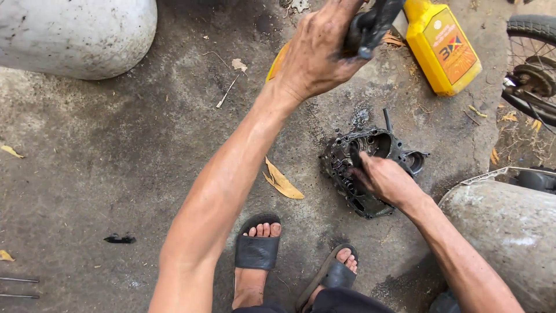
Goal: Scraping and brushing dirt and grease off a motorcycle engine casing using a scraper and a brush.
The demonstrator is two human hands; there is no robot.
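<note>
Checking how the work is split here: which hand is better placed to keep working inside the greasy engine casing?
Right. The right hand already rests in the engine casing; the left hand is raised, gripping a black part.

Outdoor repair yard: oily engine casing (370, 174), spoked wheel (530, 64)

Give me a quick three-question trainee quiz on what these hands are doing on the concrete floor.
1. True or false: the left hand is raised and grips a dark, greasy part.
2. What does the right hand touch: A) the yellow bottle, B) the black engine casing, C) a dry leaf?
3. What lies on the floor just beyond the raised hand?

Key: 1 true; 2 B; 3 the yellow bottle.
</note>
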